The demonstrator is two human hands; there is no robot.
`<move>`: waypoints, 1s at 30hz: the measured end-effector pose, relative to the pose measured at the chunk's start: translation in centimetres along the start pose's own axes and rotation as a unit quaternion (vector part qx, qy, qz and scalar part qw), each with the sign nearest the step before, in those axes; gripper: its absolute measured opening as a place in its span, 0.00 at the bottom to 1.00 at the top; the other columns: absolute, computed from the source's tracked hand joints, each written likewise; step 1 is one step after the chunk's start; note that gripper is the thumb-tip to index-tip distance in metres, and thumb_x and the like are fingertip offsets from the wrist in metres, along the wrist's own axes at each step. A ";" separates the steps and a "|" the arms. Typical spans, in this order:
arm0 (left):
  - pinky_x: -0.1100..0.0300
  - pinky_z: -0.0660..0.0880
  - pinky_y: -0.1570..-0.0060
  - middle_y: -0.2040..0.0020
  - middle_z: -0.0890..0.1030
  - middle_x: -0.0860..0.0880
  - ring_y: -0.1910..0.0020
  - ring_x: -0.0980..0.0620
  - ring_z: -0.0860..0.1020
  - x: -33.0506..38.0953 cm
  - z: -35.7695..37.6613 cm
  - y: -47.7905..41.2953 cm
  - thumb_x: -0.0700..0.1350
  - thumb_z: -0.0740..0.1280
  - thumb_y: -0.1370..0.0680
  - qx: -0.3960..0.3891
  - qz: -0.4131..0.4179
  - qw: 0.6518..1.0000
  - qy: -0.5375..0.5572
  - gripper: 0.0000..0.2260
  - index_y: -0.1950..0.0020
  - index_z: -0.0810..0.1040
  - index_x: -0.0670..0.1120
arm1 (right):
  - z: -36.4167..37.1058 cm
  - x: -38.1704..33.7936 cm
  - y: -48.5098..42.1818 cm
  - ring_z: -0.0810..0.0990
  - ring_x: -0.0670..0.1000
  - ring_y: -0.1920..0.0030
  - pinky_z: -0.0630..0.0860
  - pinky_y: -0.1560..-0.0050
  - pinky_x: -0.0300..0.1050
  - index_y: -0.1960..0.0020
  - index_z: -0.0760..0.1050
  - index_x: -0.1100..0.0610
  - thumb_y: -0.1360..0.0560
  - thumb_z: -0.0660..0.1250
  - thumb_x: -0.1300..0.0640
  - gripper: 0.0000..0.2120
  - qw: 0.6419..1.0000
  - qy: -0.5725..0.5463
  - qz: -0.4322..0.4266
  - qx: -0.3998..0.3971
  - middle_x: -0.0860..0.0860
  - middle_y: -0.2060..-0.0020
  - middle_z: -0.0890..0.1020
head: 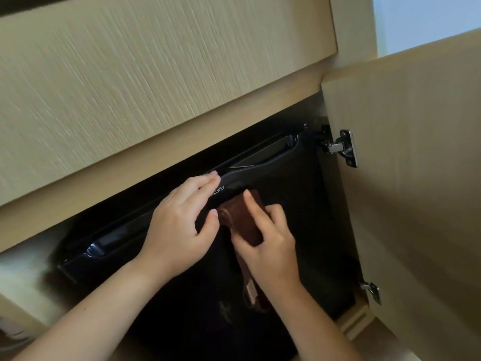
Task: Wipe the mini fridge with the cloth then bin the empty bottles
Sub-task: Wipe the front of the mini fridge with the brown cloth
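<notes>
The black mini fridge (291, 194) sits inside a wooden cabinet, its glossy door facing me with white lettering near the top edge. A dark brown cloth (244, 220) lies pressed against the fridge door just below that edge. My right hand (265, 246) holds the cloth flat on the door, fingers spread over it, and a strip of the cloth hangs down under the wrist. My left hand (182, 225) rests flat on the fridge's top front edge, fingers together, holding nothing. No bottles are in view.
The cabinet door (416, 178) stands open at the right on metal hinges (343, 148). A light wooden drawer front (130, 87) overhangs the fridge from above. The cabinet's base edge (356, 321) runs at the lower right.
</notes>
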State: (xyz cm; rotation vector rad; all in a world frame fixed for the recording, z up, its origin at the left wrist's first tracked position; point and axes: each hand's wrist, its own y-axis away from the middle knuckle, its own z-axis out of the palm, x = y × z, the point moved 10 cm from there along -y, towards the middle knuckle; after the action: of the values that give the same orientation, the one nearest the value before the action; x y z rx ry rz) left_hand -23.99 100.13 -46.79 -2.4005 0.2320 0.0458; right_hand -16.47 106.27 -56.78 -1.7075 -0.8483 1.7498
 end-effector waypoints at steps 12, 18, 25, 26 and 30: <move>0.63 0.68 0.44 0.40 0.74 0.54 0.39 0.57 0.71 -0.2 -0.2 0.0 0.47 0.58 0.29 0.014 -0.032 0.999 0.002 0.22 0.37 0.74 0.44 | -2.9 3.3 -1.7 0.73 0.40 0.55 0.71 0.55 0.28 0.32 0.56 0.39 0.31 0.66 0.50 0.31 0.995 -0.013 0.068 0.069 0.47 0.52 0.70; 0.68 0.66 0.44 0.39 0.73 0.54 0.38 0.61 0.69 -0.2 -0.1 0.0 0.47 0.57 0.29 0.006 -0.034 0.999 -0.004 0.22 0.36 0.74 0.44 | -5.3 5.0 -3.4 0.75 0.41 0.57 0.73 0.53 0.31 0.33 0.61 0.42 0.31 0.69 0.55 0.30 0.989 -0.058 0.088 0.106 0.48 0.53 0.72; 0.67 0.64 0.41 0.39 0.74 0.52 0.38 0.57 0.71 -0.3 0.1 -0.1 0.48 0.58 0.29 -0.002 -0.029 1.000 -0.008 0.23 0.36 0.74 0.43 | -6.9 8.0 -3.2 0.73 0.38 0.58 0.71 0.58 0.27 0.31 0.58 0.41 0.29 0.67 0.52 0.30 0.982 -0.027 0.150 0.113 0.48 0.52 0.70; 0.66 0.65 0.41 0.39 0.74 0.52 0.38 0.56 0.71 -0.2 0.1 -0.1 0.48 0.58 0.29 0.001 -0.028 1.000 -0.009 0.23 0.36 0.74 0.43 | -5.5 7.1 -1.9 0.74 0.39 0.58 0.71 0.57 0.26 0.31 0.57 0.41 0.30 0.67 0.51 0.31 0.987 -0.024 0.126 0.096 0.48 0.52 0.70; 0.58 0.69 0.45 0.40 0.73 0.54 0.38 0.58 0.70 0.0 0.0 0.0 0.47 0.58 0.30 0.022 -0.037 0.999 -0.011 0.23 0.36 0.74 0.43 | -1.9 4.1 1.5 0.74 0.43 0.58 0.73 0.57 0.30 0.32 0.60 0.45 0.31 0.70 0.54 0.31 0.999 -0.012 0.034 0.030 0.50 0.54 0.71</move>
State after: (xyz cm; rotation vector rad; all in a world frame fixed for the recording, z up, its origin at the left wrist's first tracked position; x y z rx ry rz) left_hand -24.01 100.14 -46.80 -2.3605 0.1334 0.0331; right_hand -14.66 108.52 -60.60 -1.6969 -0.7482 1.8252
